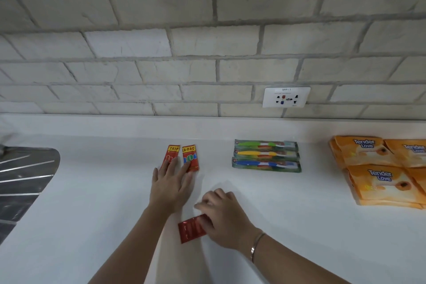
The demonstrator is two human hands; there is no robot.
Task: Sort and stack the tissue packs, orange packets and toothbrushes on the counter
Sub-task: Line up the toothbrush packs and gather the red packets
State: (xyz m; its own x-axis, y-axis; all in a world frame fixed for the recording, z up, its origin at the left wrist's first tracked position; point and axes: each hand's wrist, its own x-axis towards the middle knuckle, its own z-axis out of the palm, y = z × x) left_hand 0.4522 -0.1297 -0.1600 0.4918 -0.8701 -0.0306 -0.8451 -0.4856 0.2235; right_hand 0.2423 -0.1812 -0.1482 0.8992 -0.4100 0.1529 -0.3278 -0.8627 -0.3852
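Nearest, the right hand (223,217) curls its fingers over the right edge of a loose orange packet (190,229) lying tilted on the counter (92,214), apparently pinching it. It looks a thin, light foil sachet, flexible and probably slick (pinch a sealed edge rather than the crinkly middle, or slide it flat). Just beyond, the left hand (171,182) lies flat, fingers straight, fingertips pressing two orange packets (192,155) set side by side, which should stop them skating. Farther right, three wrapped toothbrushes (266,155) lie in a neat row, likely stiff enough to lift by the ends. At the far right, soft tissue packs (378,168) overlap.
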